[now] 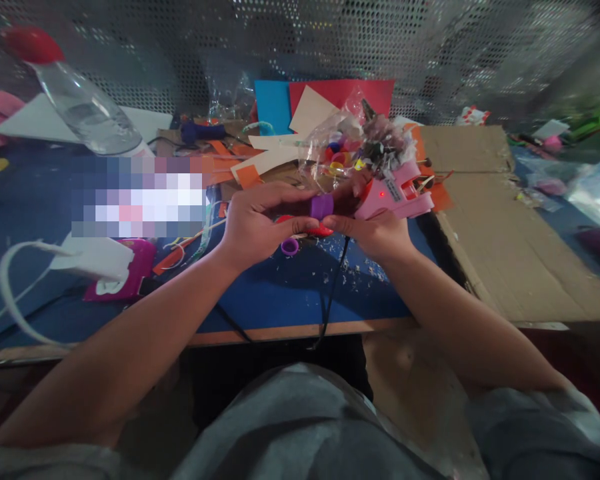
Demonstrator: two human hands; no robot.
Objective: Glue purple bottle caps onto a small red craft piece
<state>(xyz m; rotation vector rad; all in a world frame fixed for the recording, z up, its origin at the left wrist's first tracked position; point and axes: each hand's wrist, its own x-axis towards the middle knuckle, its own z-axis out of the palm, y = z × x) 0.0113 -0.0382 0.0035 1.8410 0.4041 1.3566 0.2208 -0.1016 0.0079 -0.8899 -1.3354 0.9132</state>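
A small purple bottle cap point(322, 207), seen from its ridged side, sits between my two hands over the table. My left hand point(257, 220) pinches it from the left, thumb below and fingers above. From the right, my right hand point(380, 230) has its thumb tip at the cap's lower edge, with its fingers partly hidden behind. Just past my right hand is a pink glue gun point(393, 193) with a small red light on. Below the cap, another purple cap point(290, 247) lies on the blue tabletop, and a red piece point(323, 230) is partly covered by my thumbs.
A clear bag of coloured caps point(330, 157) stands behind my hands, amid orange and white paper scraps. To the left are a clear bottle point(93, 113) with a red top and a white plug point(97, 257) with a cable. Flattened cardboard point(520, 247) covers the right side.
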